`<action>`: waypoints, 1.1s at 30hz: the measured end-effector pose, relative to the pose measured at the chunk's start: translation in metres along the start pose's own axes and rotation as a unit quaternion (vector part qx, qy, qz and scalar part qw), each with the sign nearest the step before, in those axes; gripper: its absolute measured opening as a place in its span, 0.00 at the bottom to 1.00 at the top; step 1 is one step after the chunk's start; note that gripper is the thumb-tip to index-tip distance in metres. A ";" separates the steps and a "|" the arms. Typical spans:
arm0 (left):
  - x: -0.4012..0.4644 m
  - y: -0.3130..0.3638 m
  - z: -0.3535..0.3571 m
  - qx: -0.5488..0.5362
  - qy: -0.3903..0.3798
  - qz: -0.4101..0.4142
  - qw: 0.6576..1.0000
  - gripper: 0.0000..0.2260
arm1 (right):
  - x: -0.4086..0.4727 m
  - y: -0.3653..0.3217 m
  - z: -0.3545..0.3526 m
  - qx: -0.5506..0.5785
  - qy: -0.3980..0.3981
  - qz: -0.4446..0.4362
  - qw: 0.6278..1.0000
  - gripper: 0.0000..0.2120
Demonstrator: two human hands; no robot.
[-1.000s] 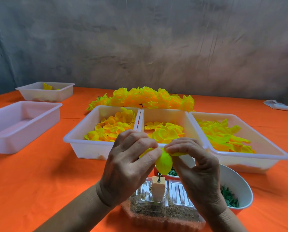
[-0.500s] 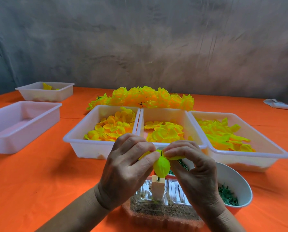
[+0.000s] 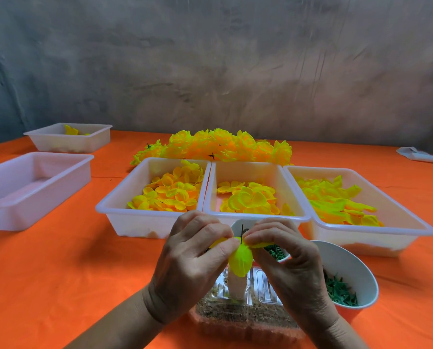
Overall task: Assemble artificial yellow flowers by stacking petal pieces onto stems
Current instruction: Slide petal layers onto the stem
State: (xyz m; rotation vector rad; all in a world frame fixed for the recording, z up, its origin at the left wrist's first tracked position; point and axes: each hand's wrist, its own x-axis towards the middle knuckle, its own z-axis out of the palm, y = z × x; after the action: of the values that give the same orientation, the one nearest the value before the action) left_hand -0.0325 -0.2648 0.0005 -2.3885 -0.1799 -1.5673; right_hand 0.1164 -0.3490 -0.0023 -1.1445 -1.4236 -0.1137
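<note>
My left hand (image 3: 190, 263) and my right hand (image 3: 286, 263) meet at the lower middle and both pinch one yellow petal piece (image 3: 240, 260). A thin dark stem (image 3: 242, 230) pokes up through the piece between my fingertips. Under it a pale post (image 3: 236, 285) stands upright in a clear plastic holder (image 3: 245, 316). Three white trays sit side by side behind my hands: the left tray (image 3: 124, 217) and the middle tray (image 3: 258, 170) hold round yellow petals, the right tray (image 3: 396, 230) holds longer yellow-green petals.
A heap of finished yellow flowers (image 3: 218, 146) lies behind the trays. A cup (image 3: 354, 268) with green pieces stands at my right wrist; a smaller cup (image 3: 277, 251) with green rings sits behind my right hand. Two more white trays (image 3: 34, 187) (image 3: 69, 139) stand far left.
Both hands have sunk slightly with the petal piece, pushing it lower down the stem; more of the dark stem tip now shows above my fingers.
</note>
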 end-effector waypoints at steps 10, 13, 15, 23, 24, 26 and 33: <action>-0.009 0.003 0.002 -0.001 -0.010 -0.002 1.000 0.10 | -0.007 0.004 -0.001 -0.031 -0.016 -0.024 0.999 0.01; -0.011 0.003 0.002 0.006 -0.013 0.000 1.000 0.10 | -0.006 0.003 -0.001 -0.040 -0.017 -0.032 0.999 0.02; -0.012 0.003 0.003 0.012 -0.014 0.000 1.000 0.09 | -0.007 0.003 -0.002 -0.045 -0.018 -0.031 0.998 0.03; -0.014 0.002 0.005 0.027 -0.009 0.008 1.000 0.11 | -0.007 0.005 -0.004 -0.073 -0.029 -0.053 0.995 0.02; -0.013 0.002 0.005 0.025 -0.011 0.009 1.000 0.11 | -0.007 0.005 -0.004 -0.081 -0.031 -0.057 0.995 0.02; -0.013 0.003 0.005 0.024 -0.013 0.011 1.000 0.13 | -0.007 0.004 -0.004 -0.087 -0.033 -0.059 0.994 0.02; -0.019 0.004 0.004 0.023 -0.024 0.019 0.999 0.12 | -0.012 0.009 -0.004 -0.100 -0.045 -0.066 0.992 0.04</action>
State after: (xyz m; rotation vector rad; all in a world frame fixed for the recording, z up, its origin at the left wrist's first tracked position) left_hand -0.0359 -0.2665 -0.0184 -2.3809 -0.1778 -1.4745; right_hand 0.1228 -0.3537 -0.0161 -1.2310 -1.5962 -0.3075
